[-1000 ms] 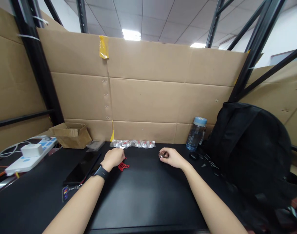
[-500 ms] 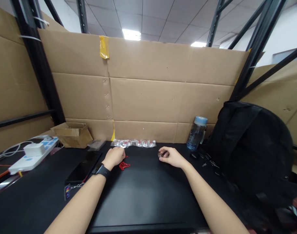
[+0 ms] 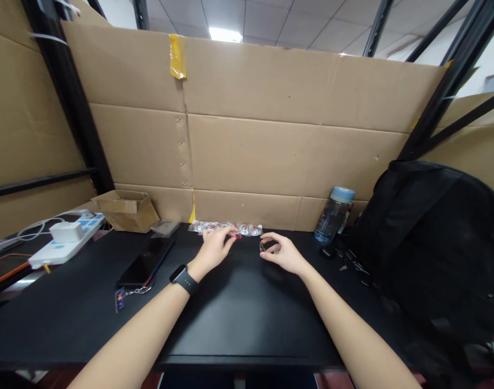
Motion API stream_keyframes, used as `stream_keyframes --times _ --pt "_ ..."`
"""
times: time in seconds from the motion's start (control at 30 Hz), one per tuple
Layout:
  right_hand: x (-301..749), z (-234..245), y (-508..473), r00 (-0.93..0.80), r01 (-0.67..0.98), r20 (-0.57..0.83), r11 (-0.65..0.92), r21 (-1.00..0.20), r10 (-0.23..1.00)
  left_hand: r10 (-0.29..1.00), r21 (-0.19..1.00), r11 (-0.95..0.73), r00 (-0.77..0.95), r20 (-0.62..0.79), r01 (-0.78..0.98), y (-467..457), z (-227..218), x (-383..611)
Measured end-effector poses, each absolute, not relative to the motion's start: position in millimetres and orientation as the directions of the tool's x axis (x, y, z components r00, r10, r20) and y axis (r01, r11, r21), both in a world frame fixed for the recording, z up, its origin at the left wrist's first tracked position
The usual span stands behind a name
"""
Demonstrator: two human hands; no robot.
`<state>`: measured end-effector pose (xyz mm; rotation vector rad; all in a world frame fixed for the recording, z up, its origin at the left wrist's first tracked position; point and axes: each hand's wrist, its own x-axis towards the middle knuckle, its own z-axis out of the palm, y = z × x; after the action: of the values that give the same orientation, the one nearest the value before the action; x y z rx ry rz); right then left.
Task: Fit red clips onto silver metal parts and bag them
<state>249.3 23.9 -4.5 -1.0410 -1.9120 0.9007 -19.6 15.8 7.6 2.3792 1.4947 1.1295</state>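
Left hand (image 3: 212, 248) pinches red cord (image 3: 238, 236) by the clear packets (image 3: 250, 230); right hand's (image 3: 284, 253) fingers clamp a small brown object (image 3: 262, 246), space between, open tabletop (image 3: 247, 319) to the near edge.

Left hand (image 3: 212, 249) pinching red cord (image 3: 238, 236), right hand (image 3: 286, 254) holding small brown object (image 3: 262, 246).
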Motion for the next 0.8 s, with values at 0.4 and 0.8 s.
stream_keyframes --times 0.4,0.8 --pt "210.8 -7.5 2.1 -0.289 0.109 0.467 0.513 -0.851 0.836 0.775 0.427 -0.548 0.245 0.582 0.720 -1.0 0.8 5.8" --pt "205.1 -6.5 -3.6 -0.305 0.108 0.489 0.540 -0.835 0.817 0.722 0.365 -0.577 0.247 0.647 0.731 -6.3 -5.0 13.3"
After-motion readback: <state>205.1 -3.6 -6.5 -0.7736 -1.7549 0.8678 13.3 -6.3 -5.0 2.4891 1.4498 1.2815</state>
